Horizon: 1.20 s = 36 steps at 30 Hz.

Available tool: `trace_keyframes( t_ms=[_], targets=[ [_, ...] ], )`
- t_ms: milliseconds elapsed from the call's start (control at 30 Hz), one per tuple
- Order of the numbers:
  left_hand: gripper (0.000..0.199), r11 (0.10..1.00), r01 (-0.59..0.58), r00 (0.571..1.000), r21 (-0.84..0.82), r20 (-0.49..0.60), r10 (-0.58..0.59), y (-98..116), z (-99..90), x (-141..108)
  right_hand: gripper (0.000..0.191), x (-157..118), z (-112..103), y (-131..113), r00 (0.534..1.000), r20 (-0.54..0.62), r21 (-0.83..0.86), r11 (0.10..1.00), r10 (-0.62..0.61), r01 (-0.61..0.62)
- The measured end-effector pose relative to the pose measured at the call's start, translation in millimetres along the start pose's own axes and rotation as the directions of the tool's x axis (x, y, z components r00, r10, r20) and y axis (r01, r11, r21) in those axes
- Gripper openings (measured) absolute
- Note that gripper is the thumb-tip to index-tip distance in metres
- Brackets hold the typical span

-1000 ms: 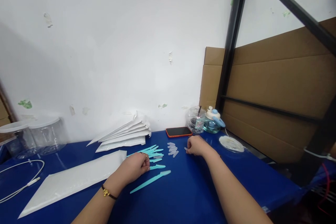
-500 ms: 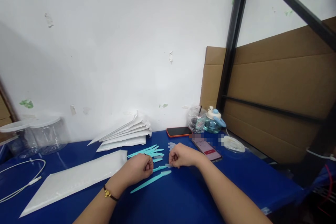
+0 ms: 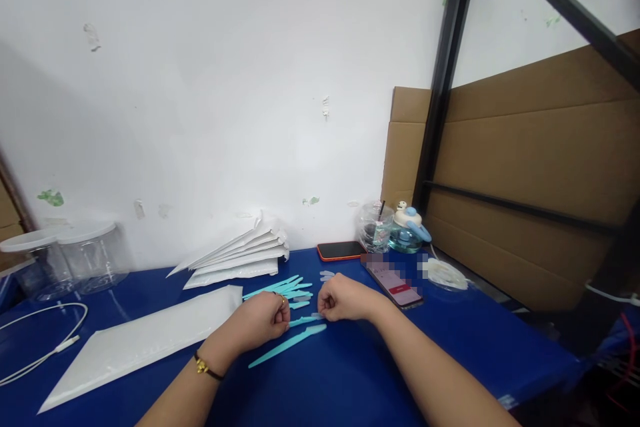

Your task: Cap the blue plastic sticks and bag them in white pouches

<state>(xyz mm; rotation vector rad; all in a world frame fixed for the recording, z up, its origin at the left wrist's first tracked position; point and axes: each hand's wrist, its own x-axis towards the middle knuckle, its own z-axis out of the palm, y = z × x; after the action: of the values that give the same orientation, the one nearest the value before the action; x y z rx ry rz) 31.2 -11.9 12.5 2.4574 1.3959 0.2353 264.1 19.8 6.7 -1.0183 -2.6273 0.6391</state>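
Note:
My left hand (image 3: 265, 319) is closed round the handle end of a turquoise blade-shaped tool (image 3: 303, 321). My right hand (image 3: 345, 298) pinches a small clear cap (image 3: 317, 315) at that tool's tip. Below them a second turquoise tool (image 3: 287, 346) lies slanted on the blue table (image 3: 310, 393). A pile of similar turquoise tools (image 3: 274, 287) lies just behind my left hand. A few small clear caps (image 3: 327, 275) rest behind my right hand.
A white padded envelope (image 3: 150, 340) lies left, with stacked envelopes (image 3: 240, 257) behind. Clear jars (image 3: 95, 260) and a white cable (image 3: 65, 345) are far left. Behind and right are an orange-edged phone (image 3: 341, 251), a lit phone (image 3: 400, 290), a cup (image 3: 375, 230) and a bottle (image 3: 406, 237).
My right hand has shifted slightly left, toward my left hand, and the clear cap now sits further onto the tip of the held tool. My left hand has barely moved.

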Motion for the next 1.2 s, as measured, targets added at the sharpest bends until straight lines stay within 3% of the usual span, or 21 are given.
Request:
trace_keyframes(
  t_ms=[133, 233, 300, 433, 533, 967, 1200],
  targets=[
    [0.013, 0.999, -0.024, 0.999, -0.048, 0.032, 0.026, 1.9, 4.2, 1.6, 0.016, 4.0, 6.0, -6.0, 0.999, 0.006, 0.031, 0.998, -0.051, 0.051],
    [0.015, 0.994, -0.028, 0.997, -0.101, 0.063, 0.035, 0.6, 6.3, 3.2, 0.014, 1.8, 2.3, -2.6, 0.999, 0.030, 0.112, 0.993, -0.028, 0.024],
    [0.018, 0.996, -0.006, 1.000, -0.089, 0.021, 0.008, -3.8, 5.9, 4.4, 0.016, -3.3, -5.9, 5.5, 0.999, -0.025, 0.139, 0.990, 0.043, -0.039],
    [0.017, 0.993, 0.068, 0.986, 0.099, -0.162, -0.051, -17.3, 3.1, 6.7, 0.018, -15.6, -24.8, 24.2, 0.962, -0.203, 0.023, 0.983, 0.184, -0.183],
    [0.012, 0.981, 0.097, 0.985, 0.166, -0.155, -0.071, -23.0, 1.6, 7.9, 0.019, -19.1, -29.9, 29.2, 0.959, -0.189, -0.045, 0.973, 0.213, -0.225],
    [0.017, 0.987, 0.075, 0.995, 0.143, -0.070, -0.066, -11.4, 0.8, 7.4, 0.014, -1.4, -3.0, 35.5, 0.993, -0.096, -0.015, 0.997, 0.072, -0.074],
    [0.015, 0.989, 0.039, 0.997, 0.142, -0.078, -0.029, -9.1, 2.9, 8.8, 0.012, 2.3, 0.0, 21.8, 0.996, -0.090, -0.007, 1.000, 0.013, -0.014]
  ],
)
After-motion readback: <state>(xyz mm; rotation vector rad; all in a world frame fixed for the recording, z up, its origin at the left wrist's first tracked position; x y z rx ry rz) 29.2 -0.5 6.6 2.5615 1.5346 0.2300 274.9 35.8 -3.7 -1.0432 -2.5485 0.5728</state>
